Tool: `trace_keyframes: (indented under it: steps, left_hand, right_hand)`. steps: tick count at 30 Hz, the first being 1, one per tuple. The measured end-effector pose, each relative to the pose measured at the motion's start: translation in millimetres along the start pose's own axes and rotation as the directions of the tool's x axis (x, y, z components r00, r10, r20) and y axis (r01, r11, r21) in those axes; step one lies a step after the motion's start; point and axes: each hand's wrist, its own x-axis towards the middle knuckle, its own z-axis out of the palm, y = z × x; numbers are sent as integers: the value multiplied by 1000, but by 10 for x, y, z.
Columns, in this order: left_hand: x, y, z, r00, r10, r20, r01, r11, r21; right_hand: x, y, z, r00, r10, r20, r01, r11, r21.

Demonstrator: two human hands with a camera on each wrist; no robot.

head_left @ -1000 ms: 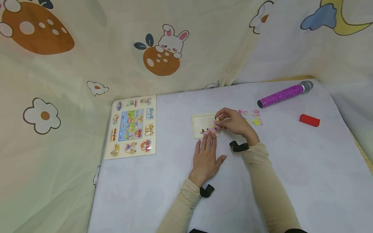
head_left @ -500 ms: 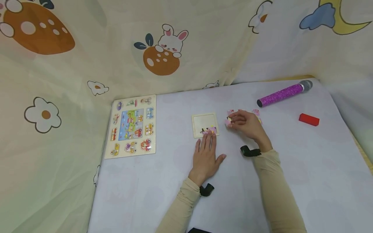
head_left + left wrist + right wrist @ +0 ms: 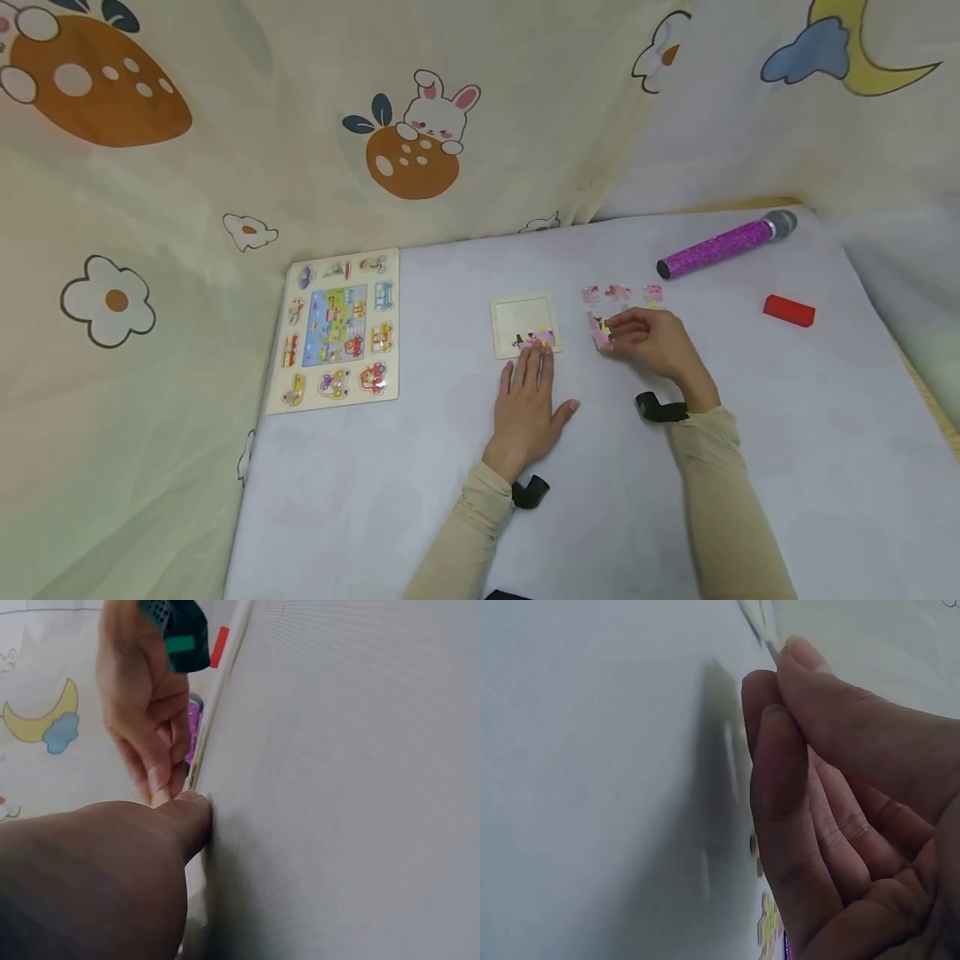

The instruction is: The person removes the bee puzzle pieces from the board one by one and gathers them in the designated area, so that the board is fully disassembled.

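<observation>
My left hand [image 3: 522, 414] lies flat, fingers straight, with its fingertips on the lower edge of a small square puzzle board [image 3: 517, 312]. A few pink and yellow jigsaw pieces [image 3: 546, 337] sit along the board's bottom edge. To the right of the board, my right hand [image 3: 660, 348] pinches a pink and yellow jigsaw piece [image 3: 601, 337] between thumb and fingers, low over the table. In the right wrist view the thumb [image 3: 855, 727] meets the fingertips, which hide most of the piece. Loose pink pieces [image 3: 617, 292] lie in a row just beyond this hand.
A larger wooden vehicle puzzle board [image 3: 341, 396] lies at the table's left. Toward the back right are a purple glitter microphone [image 3: 720, 250] and a red block [image 3: 789, 311]. A printed cloth [image 3: 300, 167] hangs behind the white-covered table [image 3: 375, 500].
My right hand has moved right, from the small board to the loose pieces, then slightly toward me. The left hand has stayed in place.
</observation>
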Motion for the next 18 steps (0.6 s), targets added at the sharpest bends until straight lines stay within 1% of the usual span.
trace_keyframes:
  steps: [3,5,9,14,18]
  left_hand:
    - [6,-3,-8,1000,8,-21,-8,1000,4]
    - [21,-11,-10,1000,16,-23,-16,1000,1]
    - [39,-38,-2,1000,9,-9,-9,1000,10]
    - [26,-53,-4,1000,5,15,-5,1000,-7]
    - [13,-73,-11,1000,8,7,-8,1000,-24]
  right_hand:
    - [-27,61,-10,1000,-6,-9,6,999,-51]
    - [-37,88,-10,1000,-18,-14,16,997,-77]
    - [-36,92,17,998,-52,-20,49,993,-106]
    - [-23,84,70,995,-93,-46,84,983,-164]
    - [-8,71,116,992,-118,-49,106,976,-190]
